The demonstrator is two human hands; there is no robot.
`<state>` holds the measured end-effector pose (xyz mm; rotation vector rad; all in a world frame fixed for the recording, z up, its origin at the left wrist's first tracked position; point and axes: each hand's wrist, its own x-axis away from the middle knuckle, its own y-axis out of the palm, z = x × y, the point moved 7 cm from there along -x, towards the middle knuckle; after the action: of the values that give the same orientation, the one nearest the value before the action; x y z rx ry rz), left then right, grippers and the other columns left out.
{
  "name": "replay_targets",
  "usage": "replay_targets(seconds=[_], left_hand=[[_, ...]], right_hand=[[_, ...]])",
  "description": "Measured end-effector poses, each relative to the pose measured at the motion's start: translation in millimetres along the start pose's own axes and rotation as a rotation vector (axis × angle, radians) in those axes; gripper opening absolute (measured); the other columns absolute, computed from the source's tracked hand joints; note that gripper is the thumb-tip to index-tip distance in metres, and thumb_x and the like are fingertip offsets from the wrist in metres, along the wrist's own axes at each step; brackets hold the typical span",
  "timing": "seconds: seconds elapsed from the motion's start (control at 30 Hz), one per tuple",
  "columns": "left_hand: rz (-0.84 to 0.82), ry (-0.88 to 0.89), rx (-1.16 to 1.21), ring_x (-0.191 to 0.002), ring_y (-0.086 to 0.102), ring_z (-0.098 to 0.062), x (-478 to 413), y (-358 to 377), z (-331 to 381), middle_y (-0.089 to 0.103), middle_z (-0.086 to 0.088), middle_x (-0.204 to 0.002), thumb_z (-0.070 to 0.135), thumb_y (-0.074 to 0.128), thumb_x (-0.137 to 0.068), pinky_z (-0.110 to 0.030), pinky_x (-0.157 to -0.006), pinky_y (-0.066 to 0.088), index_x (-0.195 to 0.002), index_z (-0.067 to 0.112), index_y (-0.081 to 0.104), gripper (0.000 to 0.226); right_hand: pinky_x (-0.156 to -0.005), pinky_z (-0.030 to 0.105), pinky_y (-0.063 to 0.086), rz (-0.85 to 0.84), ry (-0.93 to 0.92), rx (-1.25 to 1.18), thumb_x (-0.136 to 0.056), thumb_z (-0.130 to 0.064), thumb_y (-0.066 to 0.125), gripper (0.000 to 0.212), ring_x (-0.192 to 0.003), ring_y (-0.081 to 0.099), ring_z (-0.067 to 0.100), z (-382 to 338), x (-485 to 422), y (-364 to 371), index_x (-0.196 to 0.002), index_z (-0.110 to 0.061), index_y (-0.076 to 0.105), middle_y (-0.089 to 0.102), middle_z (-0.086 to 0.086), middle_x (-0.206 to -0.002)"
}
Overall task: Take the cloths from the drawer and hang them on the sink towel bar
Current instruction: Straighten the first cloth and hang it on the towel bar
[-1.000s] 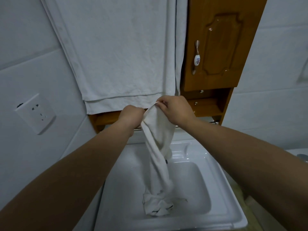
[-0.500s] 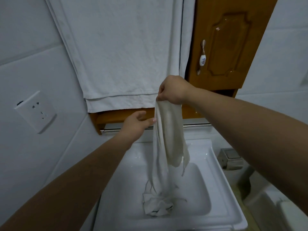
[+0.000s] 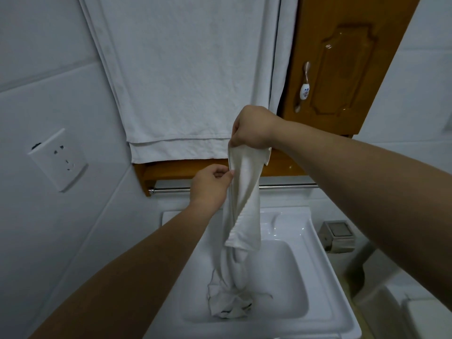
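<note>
Over sink point(image 3: 326, 277), cloth point(image 3: 244, 204) in right hand point(image 3: 254, 127)

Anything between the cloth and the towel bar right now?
Nothing visible blocks it. The towel bar is bare where it shows. The cloth hangs in front of it from the right hand, with the left hand pinching its edge. The wooden shelf sits close above the bar, and the big towel hangs higher.

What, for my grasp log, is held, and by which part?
The right hand grips the cloth by its top; the left hand pinches its side edge.
</note>
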<state>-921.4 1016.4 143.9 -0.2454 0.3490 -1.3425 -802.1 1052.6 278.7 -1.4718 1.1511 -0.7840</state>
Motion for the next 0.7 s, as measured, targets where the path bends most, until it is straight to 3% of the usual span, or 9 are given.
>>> replay_targets(seconds=[0.2,0.33,0.4,0.5,0.6,0.63,0.7], left_hand=[[0.082,0.033,-0.043,-0.077,0.060,-0.005,0,-1,12,0.066,0.011,-0.082,0.036,0.066,-0.091,-0.026,-0.067,0.051,-0.088,0.023,0.069,0.014],[0.061,0.007,-0.005,-0.069,0.063,-0.020,-3,5,13,0.064,0.001,-0.073,0.026,0.070,-0.087,-0.038,-0.065,0.057,-0.077,0.021,0.061,0.014],[0.052,0.030,-0.001,-0.063,0.058,-0.018,-2,8,16,0.061,0.001,-0.068,0.022,0.069,-0.087,-0.034,-0.059,0.053,-0.076,0.021,0.059,0.015],[0.022,0.066,-0.013,-0.069,0.061,-0.012,0,10,19,0.064,0.005,-0.073,0.022,0.069,-0.088,-0.025,-0.062,0.048,-0.087,0.024,0.061,0.008],[-0.083,0.034,0.050,-0.087,0.065,-0.008,-4,12,16,0.069,0.006,-0.080,0.020,0.069,-0.090,-0.024,-0.082,0.050,-0.123,0.034,0.061,0.037],[-0.105,0.028,0.049,-0.092,0.066,-0.009,-6,11,16,0.070,0.007,-0.082,0.019,0.068,-0.090,-0.023,-0.086,0.049,-0.127,0.032,0.062,0.039],[-0.109,0.059,0.000,-0.096,0.066,-0.011,-9,8,18,0.071,0.010,-0.089,0.019,0.067,-0.090,-0.023,-0.086,0.049,-0.114,0.028,0.072,0.026]], right_hand=[[-0.084,0.045,0.058,0.023,0.008,0.006,-0.087,-0.032,0.072,0.031,-0.093,0.069,0.029,-1,7,-14,-0.094,-0.002,0.077,0.074,0.014,-0.100],[-0.084,0.040,0.058,0.043,0.017,-0.011,-0.088,-0.031,0.072,0.028,-0.091,0.068,0.023,7,15,-22,-0.098,-0.005,0.078,0.074,0.007,-0.099],[-0.082,0.037,0.058,0.057,0.021,-0.022,-0.089,-0.031,0.072,0.028,-0.091,0.067,0.021,10,19,-25,-0.101,-0.007,0.078,0.074,0.004,-0.098],[-0.072,0.031,0.055,0.081,0.045,-0.006,-0.089,-0.030,0.073,0.026,-0.086,0.066,0.019,21,24,-27,-0.099,-0.007,0.078,0.070,0.002,-0.089],[-0.081,0.036,0.058,0.082,0.116,0.052,-0.089,-0.032,0.072,0.029,-0.090,0.067,0.023,43,27,-25,-0.102,-0.007,0.076,0.071,0.005,-0.096],[-0.084,0.040,0.058,0.076,0.153,0.070,-0.089,-0.033,0.072,0.030,-0.092,0.067,0.024,53,29,-24,-0.103,-0.006,0.075,0.071,0.008,-0.098],[-0.085,0.043,0.058,0.074,0.214,0.090,-0.089,-0.034,0.072,0.032,-0.092,0.067,0.026,69,33,-19,-0.102,-0.005,0.074,0.071,0.010,-0.098]])
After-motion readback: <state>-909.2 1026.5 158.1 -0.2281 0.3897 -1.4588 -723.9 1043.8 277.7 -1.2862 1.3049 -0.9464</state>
